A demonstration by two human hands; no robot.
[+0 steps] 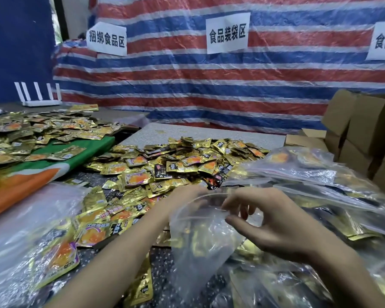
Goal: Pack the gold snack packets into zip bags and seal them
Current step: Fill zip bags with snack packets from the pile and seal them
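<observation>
A clear zip bag (200, 245) hangs in front of me with its mouth held open. My right hand (273, 221) pinches the near rim of the mouth with its fingertips. My left hand (187, 198) is at the far rim, partly inside the opening and blurred behind the plastic. No packet shows in the bag. A big heap of gold snack packets (165, 165) lies on the speckled table (209, 132) just beyond my hands. More gold packets (98, 227) lie under my left forearm.
A second heap of packets (38, 132) sits on a green and orange sheet at the left. Filled zip bags (309, 172) pile up at the right, and more clear bags (16, 236) lie at the near left. Cardboard boxes (365, 130) stand far right. A striped tarp forms the back wall.
</observation>
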